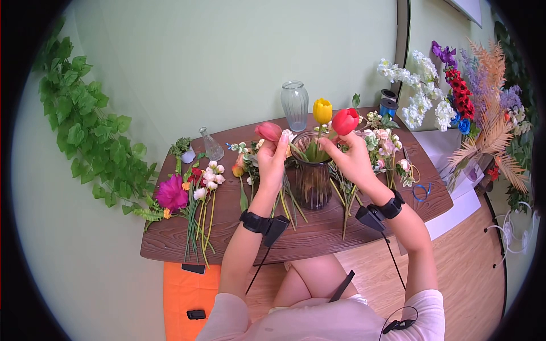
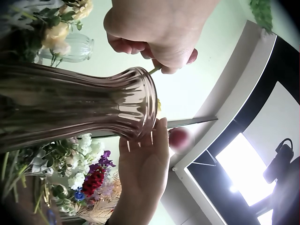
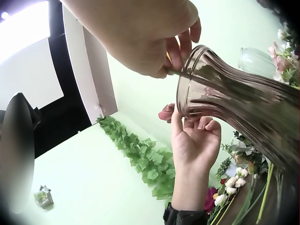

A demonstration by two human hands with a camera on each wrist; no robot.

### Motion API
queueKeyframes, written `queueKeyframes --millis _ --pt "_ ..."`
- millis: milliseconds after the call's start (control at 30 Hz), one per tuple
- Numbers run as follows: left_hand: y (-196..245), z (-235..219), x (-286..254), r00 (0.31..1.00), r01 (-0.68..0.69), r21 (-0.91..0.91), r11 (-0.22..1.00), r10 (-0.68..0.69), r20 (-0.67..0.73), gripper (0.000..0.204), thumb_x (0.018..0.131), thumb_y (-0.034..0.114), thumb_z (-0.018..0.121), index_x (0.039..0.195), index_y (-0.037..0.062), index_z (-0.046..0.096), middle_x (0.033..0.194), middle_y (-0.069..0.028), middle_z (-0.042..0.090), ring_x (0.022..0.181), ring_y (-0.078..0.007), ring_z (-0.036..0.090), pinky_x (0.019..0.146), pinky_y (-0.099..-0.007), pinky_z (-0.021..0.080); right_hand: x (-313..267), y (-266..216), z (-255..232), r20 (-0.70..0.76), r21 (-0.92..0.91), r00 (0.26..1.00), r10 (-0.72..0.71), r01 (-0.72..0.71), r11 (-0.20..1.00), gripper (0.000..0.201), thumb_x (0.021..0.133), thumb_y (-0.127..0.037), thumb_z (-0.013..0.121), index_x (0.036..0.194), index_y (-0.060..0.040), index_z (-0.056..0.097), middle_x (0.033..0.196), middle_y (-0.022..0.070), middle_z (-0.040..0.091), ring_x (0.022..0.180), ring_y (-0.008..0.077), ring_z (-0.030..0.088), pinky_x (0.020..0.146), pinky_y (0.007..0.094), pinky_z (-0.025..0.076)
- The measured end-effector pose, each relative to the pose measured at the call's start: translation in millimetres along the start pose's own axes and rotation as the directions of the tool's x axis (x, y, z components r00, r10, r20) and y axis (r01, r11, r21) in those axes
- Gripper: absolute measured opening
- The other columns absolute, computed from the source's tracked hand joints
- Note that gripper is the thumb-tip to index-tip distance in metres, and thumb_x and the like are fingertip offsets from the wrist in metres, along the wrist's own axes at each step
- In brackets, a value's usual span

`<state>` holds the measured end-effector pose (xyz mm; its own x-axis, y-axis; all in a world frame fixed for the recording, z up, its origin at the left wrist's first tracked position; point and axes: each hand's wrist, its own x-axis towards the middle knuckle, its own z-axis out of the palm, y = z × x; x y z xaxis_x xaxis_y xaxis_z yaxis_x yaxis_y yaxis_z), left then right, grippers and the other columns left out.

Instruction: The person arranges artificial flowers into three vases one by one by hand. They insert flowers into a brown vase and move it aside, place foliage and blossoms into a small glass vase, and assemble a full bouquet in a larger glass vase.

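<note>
A dark ribbed glass vase [image 1: 314, 187] stands near the middle of the table, both hands at its mouth. My left hand [image 1: 273, 162] pinches the stem of a dusty pink tulip [image 1: 268, 131], its bloom left of the rim; the left wrist view shows the stem [image 2: 155, 70] between fingertips. On the other side, my right hand [image 1: 354, 161] pinches a stem [image 3: 174, 71] at the rim, below a red tulip [image 1: 345, 121]. Between the hands a yellow tulip [image 1: 322, 111] rises upright from the vase. Green leaves [image 1: 314, 152] show at its mouth.
Behind the vase stands a clear glass vase [image 1: 294, 106]. White blossoms [image 1: 209, 177], a magenta flower [image 1: 172, 192] and a small flask [image 1: 211, 145] are to the left. Pink flowers [image 1: 387, 142], blue ribbon [image 1: 421, 192] and spools [image 1: 388, 106] are to the right.
</note>
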<state>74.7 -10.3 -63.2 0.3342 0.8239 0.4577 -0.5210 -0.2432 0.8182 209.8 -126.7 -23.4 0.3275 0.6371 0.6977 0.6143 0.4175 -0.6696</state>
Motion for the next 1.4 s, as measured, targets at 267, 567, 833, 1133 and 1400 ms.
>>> queueKeyframes --millis 267,567,833,1133,1400 --pt "-0.6 -1.6 -3.0 0.996 -0.006 0.044 0.999 0.002 0.094 0.014 0.087 0.013 0.056 0.096 0.0028 0.055 0.077 0.0058 0.049 0.067 -0.0012 0.04 0.061 -0.0179 0.032 -8.4 -1.0 -5.3 -0.006 -0.149 0.997 -0.082 0.08 0.986 0.019 0.075 -0.014 0.065 0.088 -0.002 0.059 0.081 0.0069 0.056 0.077 0.0195 0.051 0.069 0.0305 0.04" --pt "-0.7 -33.0 -10.8 0.991 0.041 -0.006 0.999 -0.04 0.127 0.015 0.088 0.014 0.052 0.099 0.0033 0.052 0.08 0.0037 0.052 0.067 -0.0007 0.043 0.053 -0.0166 0.031 -29.7 -1.9 -8.7 -0.069 -0.124 0.998 0.009 -0.017 0.992 0.035 0.076 -0.01 0.063 0.109 -0.0055 0.052 0.109 0.0073 0.05 0.095 0.0178 0.05 0.079 0.0286 0.04" --pt "-20.7 -139.8 -21.1 0.989 0.132 0.577 0.806 -0.144 -0.024 0.008 0.081 0.01 0.056 0.086 0.0032 0.055 0.073 -0.0019 0.057 0.066 -0.0075 0.054 0.06 -0.0228 0.044 -86.0 20.1 -19.2 -0.121 0.138 0.962 0.246 -0.229 0.964 0.03 0.083 -0.003 0.053 0.113 -0.0036 0.049 0.117 0.0061 0.045 0.095 0.0142 0.048 0.079 0.0263 0.041" --pt "-46.6 -195.6 -29.4 0.865 0.313 0.949 0.031 -0.423 -0.271 0.035 0.072 0.035 0.062 0.088 0.0054 0.056 0.088 -0.0164 0.063 0.088 -0.0323 0.06 0.075 -0.0419 0.048 -127.4 17.8 -4.2 -0.006 0.263 0.937 0.349 -0.335 0.905 0.016 0.083 0.001 0.05 0.099 -0.0025 0.053 0.109 0.0051 0.048 0.089 0.0089 0.046 0.079 0.0218 0.039" --pt "-56.0 -203.8 -20.0 0.841 0.319 0.948 -0.005 -0.46 -0.285 0.031 0.069 0.032 0.064 0.076 0.0021 0.059 0.086 -0.0193 0.063 0.086 -0.0353 0.061 0.076 -0.0427 0.048 -141.9 19.7 2.3 0.084 0.282 0.929 0.361 -0.369 0.885 0.012 0.085 0.0 0.05 0.096 -0.0009 0.054 0.106 0.0061 0.049 0.094 0.0111 0.05 0.08 0.0233 0.042"
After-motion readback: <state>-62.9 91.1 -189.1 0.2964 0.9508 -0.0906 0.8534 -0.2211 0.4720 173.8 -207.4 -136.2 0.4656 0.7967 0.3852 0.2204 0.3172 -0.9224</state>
